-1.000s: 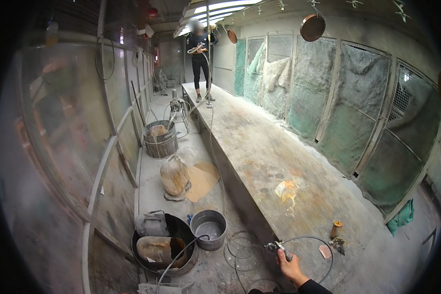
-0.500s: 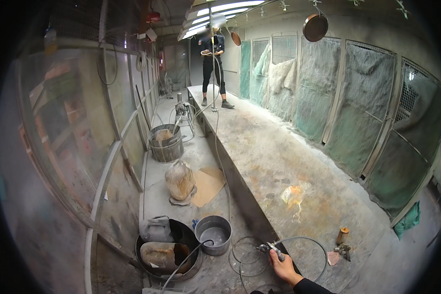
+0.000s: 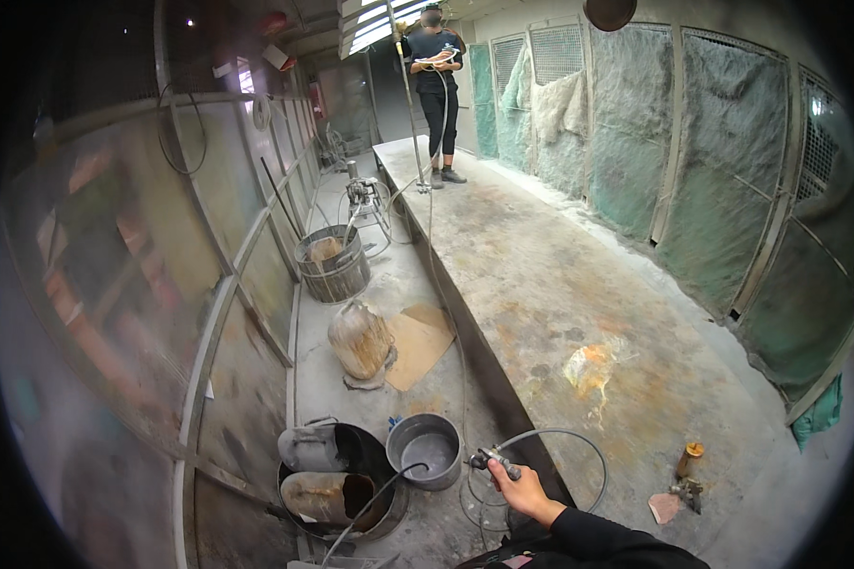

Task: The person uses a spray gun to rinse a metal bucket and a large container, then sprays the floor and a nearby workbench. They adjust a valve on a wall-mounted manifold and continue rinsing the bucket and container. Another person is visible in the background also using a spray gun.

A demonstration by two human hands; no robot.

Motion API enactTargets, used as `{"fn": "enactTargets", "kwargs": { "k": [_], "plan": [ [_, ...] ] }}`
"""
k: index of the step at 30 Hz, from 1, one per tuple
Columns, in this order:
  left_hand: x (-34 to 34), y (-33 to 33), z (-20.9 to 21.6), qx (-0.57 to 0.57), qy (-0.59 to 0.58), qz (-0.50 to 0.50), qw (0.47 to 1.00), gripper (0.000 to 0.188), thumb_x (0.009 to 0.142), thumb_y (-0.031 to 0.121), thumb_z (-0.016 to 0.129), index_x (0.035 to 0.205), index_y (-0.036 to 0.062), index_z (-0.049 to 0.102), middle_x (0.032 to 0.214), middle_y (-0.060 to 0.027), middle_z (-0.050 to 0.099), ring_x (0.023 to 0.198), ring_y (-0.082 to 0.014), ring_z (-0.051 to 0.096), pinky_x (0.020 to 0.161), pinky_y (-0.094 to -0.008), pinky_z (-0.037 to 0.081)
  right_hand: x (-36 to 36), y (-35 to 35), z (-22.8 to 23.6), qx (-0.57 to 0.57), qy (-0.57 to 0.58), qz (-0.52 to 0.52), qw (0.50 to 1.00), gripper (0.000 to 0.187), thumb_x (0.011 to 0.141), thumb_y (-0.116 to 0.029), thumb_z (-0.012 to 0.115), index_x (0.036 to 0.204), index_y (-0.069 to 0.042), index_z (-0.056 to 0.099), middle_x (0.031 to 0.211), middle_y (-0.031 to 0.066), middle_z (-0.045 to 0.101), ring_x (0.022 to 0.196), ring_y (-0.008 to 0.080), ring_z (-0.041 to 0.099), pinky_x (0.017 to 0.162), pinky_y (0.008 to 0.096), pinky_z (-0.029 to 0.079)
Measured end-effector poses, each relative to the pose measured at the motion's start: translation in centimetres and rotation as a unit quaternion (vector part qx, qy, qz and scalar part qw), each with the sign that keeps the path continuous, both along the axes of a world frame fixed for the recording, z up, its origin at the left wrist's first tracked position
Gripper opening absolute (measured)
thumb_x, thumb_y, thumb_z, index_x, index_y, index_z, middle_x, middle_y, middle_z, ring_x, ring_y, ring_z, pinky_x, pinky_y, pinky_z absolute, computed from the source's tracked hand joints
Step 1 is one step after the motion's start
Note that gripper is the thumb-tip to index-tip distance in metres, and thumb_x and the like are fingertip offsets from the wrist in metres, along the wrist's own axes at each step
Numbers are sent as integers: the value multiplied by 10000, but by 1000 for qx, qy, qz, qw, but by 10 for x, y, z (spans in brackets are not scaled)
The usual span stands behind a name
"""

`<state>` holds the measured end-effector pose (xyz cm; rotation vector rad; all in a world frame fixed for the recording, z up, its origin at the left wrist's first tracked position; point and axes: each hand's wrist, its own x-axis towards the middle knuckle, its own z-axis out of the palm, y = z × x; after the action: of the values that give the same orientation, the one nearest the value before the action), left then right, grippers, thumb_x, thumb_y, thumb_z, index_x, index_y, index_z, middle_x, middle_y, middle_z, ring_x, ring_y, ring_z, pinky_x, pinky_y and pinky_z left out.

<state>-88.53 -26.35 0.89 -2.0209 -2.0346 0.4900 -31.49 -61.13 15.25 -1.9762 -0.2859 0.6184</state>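
Note:
My right hand [image 3: 527, 496] reaches in from the lower right in a black sleeve, its fingers wrapped round the handle of a spray gun [image 3: 489, 461]. A grey hose [image 3: 593, 446] loops up from the gun over the edge of the long platform. Just left of the gun stands a grey metal pot [image 3: 427, 438]. Next to the pot, a large dark round tub [image 3: 389, 507] holds two worn metal cans [image 3: 327, 498]. A dark hose [image 3: 389, 491] runs across the tub into the pot. My left hand is not in view.
A second gun with an amber cup [image 3: 690, 465] sits on the stained platform [image 3: 531, 294], by a pinkish scrap [image 3: 663, 507]. Further off are a wrapped bundle [image 3: 359, 341], cardboard [image 3: 422, 346], a drum [image 3: 334, 270] and a pump [image 3: 362, 197]. A person [image 3: 436, 85] stands on the platform's far end.
The view has shifted, moving most things right and the far end up. My right hand with the spray gun has moved left, closer to the pot. More of my sleeve shows.

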Motion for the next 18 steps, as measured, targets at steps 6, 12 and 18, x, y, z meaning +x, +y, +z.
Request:
{"fn": "enactTargets", "kwargs": {
  "k": [6, 12, 18],
  "plan": [
    [-2, 12, -20, 59, -93, 155, 982, 777, 981, 752, 459, 1579, 259, 521, 1754, -95, 243, 1609, -416, 199, 1217, -738, 191, 79, 18, -2, -60, 22, 95, 993, 727, 1029, -700, 558, 800, -29, 717, 708, 104, 698, 742, 253, 702, 741, 415, 535],
    [-39, 24, -25, 132, -145, 137, 971, 444, 1057, 332, 575, 1365, 41, 704, 1515, -151, 619, 1421, -310, 550, 1188, -476, 442, 129, 49, -52, -111, 42, 118, 986, 673, 1036, -624, 606, 812, 2, 709, 758, 165, 727, 750, 281, 712, 783, 450, 549],
    [-68, 46, 1, 26, -170, 190, 967, 476, 936, 438, 740, 1284, 114, 732, 1354, -140, 691, 1222, -409, 666, 1036, -486, 520, 117, 117, -158, -131, 98, 89, 982, 618, 1054, -554, 646, 730, -29, 688, 655, 22, 639, 653, 116, 605, 629, 335, 488]
  ]
}}
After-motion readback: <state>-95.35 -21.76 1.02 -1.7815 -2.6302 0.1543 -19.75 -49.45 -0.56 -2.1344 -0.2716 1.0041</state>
